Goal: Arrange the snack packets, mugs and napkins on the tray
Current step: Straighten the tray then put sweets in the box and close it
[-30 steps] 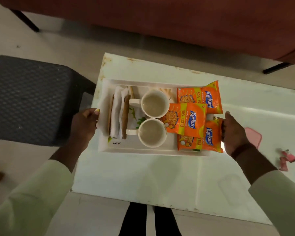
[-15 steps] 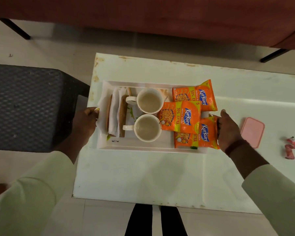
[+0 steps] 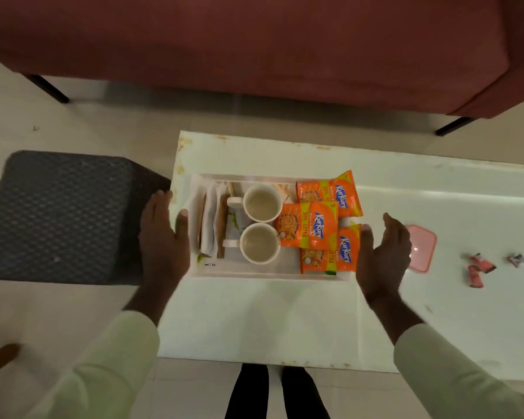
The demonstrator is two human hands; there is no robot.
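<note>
A white tray [image 3: 254, 271] rests on the white table [image 3: 254, 322]. Inside it, white napkins in a brown holder [image 3: 212, 225] stand at the left. Two white mugs sit in the middle, one farther [image 3: 262, 203] and one nearer [image 3: 259, 244]. Three orange snack packets [image 3: 309, 226] overlap at the right end. My left hand [image 3: 164, 237] hovers open just off the tray's left end, its thumb close to the rim. My right hand [image 3: 381, 255] is open beside the tray's right end, fingers spread and holding nothing.
A pink lid [image 3: 422, 247] lies on the table right of my right hand, and a few small red wrappers [image 3: 478, 267] lie farther right. A dark woven stool [image 3: 58, 216] stands left of the table. A red sofa [image 3: 254, 49] runs along the far side.
Both hands gripped the tray's two ends before; now they have let go and opened, a little away from the rims. The tray rests on the table.
</note>
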